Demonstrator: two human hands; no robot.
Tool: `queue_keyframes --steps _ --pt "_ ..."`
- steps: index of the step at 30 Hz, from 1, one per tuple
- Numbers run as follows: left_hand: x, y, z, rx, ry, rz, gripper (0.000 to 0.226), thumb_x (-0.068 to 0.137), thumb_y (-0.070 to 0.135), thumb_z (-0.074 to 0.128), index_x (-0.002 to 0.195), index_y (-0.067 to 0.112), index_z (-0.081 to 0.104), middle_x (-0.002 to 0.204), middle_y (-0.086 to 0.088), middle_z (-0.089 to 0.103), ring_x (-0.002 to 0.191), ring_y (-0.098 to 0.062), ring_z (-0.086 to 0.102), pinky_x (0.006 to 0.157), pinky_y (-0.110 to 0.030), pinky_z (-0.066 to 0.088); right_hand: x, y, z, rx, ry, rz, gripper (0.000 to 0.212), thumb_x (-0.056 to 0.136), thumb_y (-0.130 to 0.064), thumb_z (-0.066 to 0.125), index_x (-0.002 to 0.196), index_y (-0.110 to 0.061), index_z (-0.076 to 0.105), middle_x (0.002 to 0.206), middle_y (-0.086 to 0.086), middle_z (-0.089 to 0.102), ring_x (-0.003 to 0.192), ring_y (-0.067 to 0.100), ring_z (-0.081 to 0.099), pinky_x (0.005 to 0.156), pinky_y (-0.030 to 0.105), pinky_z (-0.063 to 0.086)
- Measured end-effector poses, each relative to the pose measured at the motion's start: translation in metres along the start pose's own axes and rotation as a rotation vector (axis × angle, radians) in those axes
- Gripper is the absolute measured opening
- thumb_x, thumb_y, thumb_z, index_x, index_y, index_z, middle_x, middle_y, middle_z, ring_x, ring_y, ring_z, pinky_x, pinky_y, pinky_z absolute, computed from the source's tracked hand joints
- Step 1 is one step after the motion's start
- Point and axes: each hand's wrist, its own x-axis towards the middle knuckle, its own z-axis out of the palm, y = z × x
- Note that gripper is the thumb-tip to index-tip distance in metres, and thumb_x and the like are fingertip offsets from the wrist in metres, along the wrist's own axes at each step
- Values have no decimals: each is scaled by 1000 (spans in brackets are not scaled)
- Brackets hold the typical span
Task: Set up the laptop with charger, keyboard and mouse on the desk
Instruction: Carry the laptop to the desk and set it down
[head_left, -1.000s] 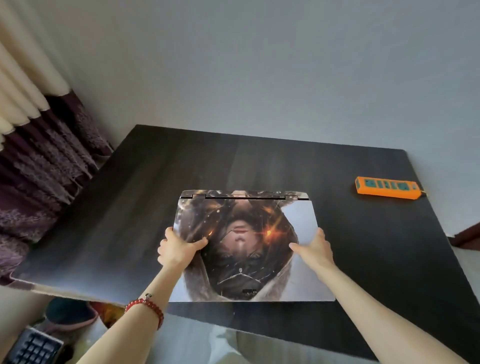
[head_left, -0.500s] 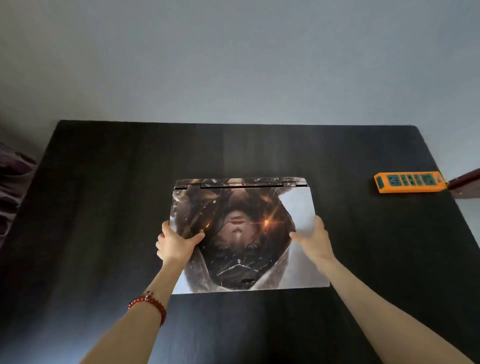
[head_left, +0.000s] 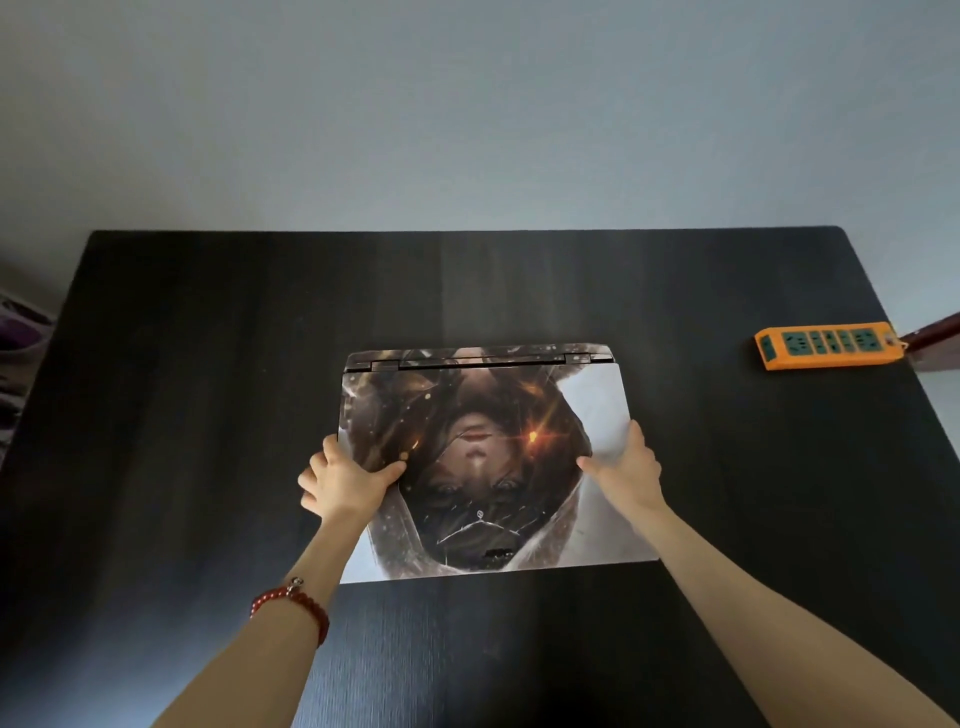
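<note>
A closed laptop (head_left: 488, 462) with a printed picture on its lid lies flat in the middle of the black desk (head_left: 182, 415), hinge side away from me. My left hand (head_left: 345, 480) grips its left edge, thumb on the lid. My right hand (head_left: 626, 467) grips its right edge the same way. No charger, keyboard or mouse shows in this view.
An orange power strip (head_left: 828, 344) with green sockets lies at the desk's far right edge. A grey wall stands behind the desk. Dark purple fabric (head_left: 18, 338) shows past the left edge.
The laptop has gone from hanging over the near edge to lying farther in on the desk. My view has swung right and squared up with the desk; curtain and floor keyboard are out of sight.
</note>
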Motion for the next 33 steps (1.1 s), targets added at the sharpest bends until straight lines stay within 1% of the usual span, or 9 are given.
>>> queue_keyframes --steps 5,11,16,20,22,24,27,29,33 --pt "11 13 -1 -65 16 15 97 69 42 77 141 5 23 141 -22 34 130 -39 28 105 -48 30 9 -8 0 5 6 -15 91 78 -26 71 145 -13 11 149 15 28 136 37 24 109 51 25" --pt "28 26 -1 -81 32 45 94 72 42 75 141 6 23 140 -22 34 130 -38 29 105 -50 32 24 -21 1 4 37 -39 87 79 -26 70 144 -13 14 146 17 30 134 38 26 107 52 28" --pt "33 26 1 -27 40 97 91 74 46 71 140 4 24 139 -22 34 128 -39 31 105 -50 31 26 -25 1 -62 41 -53 83 84 -31 64 145 -15 10 149 16 24 135 37 24 108 53 26" --pt "23 25 -1 48 14 104 95 77 51 65 145 9 13 145 -19 29 133 -38 27 108 -51 28 18 -25 -1 -191 9 -58 80 88 -38 56 146 -15 5 154 13 16 139 37 19 109 55 24" --pt "11 23 -4 56 26 124 93 78 48 66 146 16 10 149 -16 25 135 -37 25 109 -52 26 8 -26 -4 -286 35 -120 74 91 -37 50 146 -16 7 155 11 13 141 36 16 110 55 23" --pt "-7 16 -7 41 56 163 86 79 45 64 145 19 15 150 -14 22 136 -36 23 109 -53 23 -7 -25 -5 -333 70 -222 66 93 -33 48 146 -16 13 155 10 15 140 35 18 111 53 25" --pt "-46 -8 -17 -57 141 214 71 84 42 59 143 18 26 149 -11 27 135 -33 26 108 -52 24 -43 -26 2 -249 71 -414 53 92 -24 50 139 -10 32 148 13 34 137 29 29 111 44 28" --pt "-75 -32 -24 -126 216 239 63 86 36 57 141 17 33 145 -9 33 132 -30 32 107 -50 26 -74 -27 11 -169 6 -519 43 92 -19 51 133 -9 43 140 11 46 130 26 40 108 38 33" --pt "-139 -90 -32 -219 324 221 48 88 30 56 134 17 44 138 -7 43 124 -28 44 105 -47 33 -144 -21 34 -68 -194 -687 34 93 -16 49 127 -12 51 130 5 56 114 18 54 97 26 39"
